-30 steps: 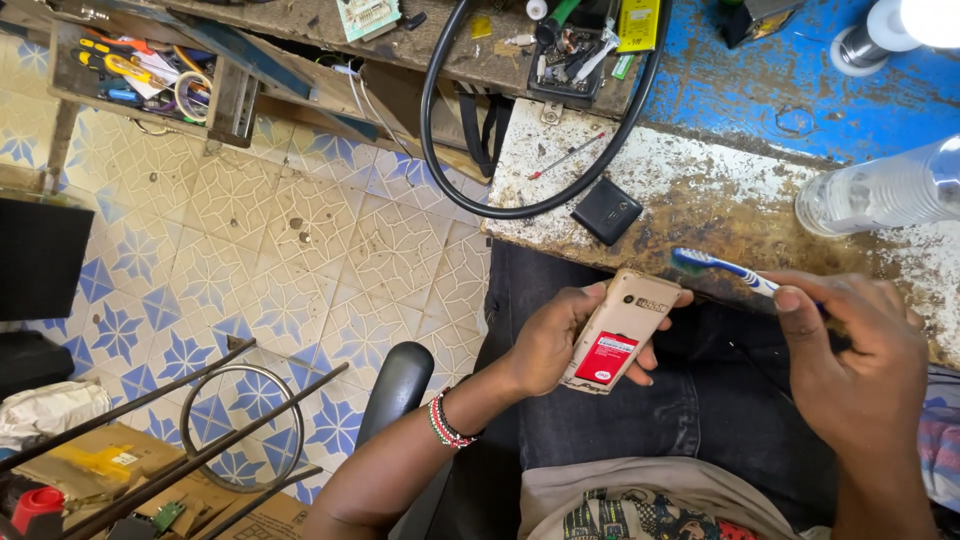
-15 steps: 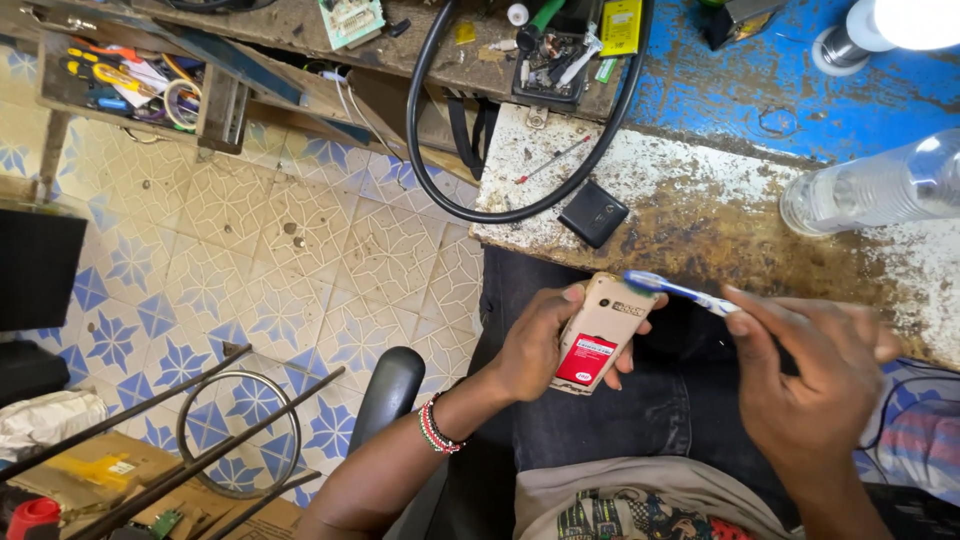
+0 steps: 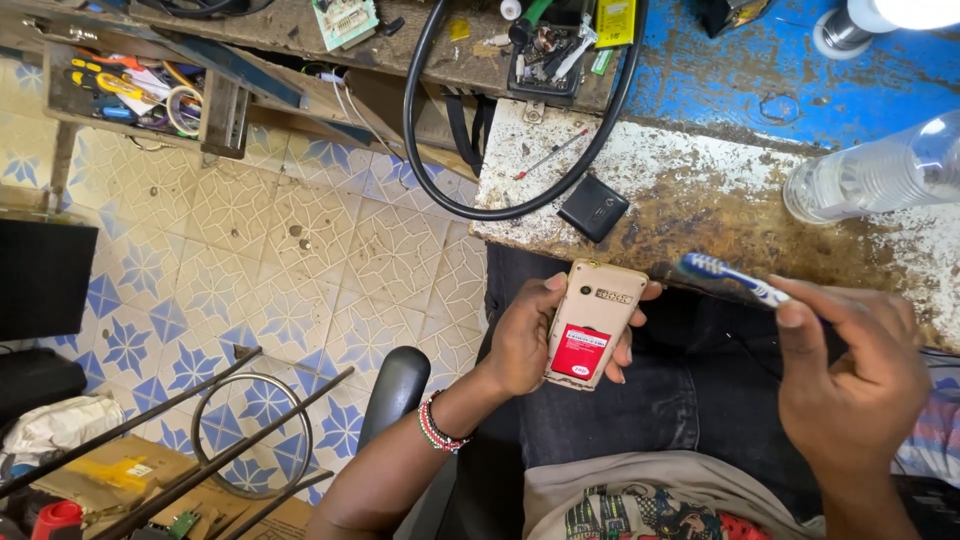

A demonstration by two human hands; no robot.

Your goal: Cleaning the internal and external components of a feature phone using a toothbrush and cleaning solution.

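Beige plastic, with its back cover off and a red-labelled battery showing in the bay, the phone (image 3: 592, 322) lies face down in the left hand (image 3: 530, 335), over the person's lap just near of the surface (image 3: 700, 200). The fingers (image 3: 625, 350) of that hand curl round the right edge and the thumb presses the left edge, so the grip is closed on the two long sides and the open back is left free. It looks light and rigid, probably a little slick on its smooth shell, and with the cover gone the battery may sit loose; holding it by the side rails, as now, seems the safest place, away from the exposed bay. To the right, the right hand (image 3: 850, 385) is closed on the handle of a toothbrush (image 3: 730, 280), pinched between thumb and fingers, its blue and white bristle head pointing left and apart from the phone's top corner. The brush is thin and light, likely a bit springy at the neck. Farther off on the worn, rust-stained surface lie a small black cover (image 3: 593, 208), a thin red-tipped tool (image 3: 550, 156) and a loop of black cable (image 3: 480, 200); a clear plastic bottle (image 3: 880, 170) lies on its side at far right. A tiled floor (image 3: 300, 250) spreads to the left.
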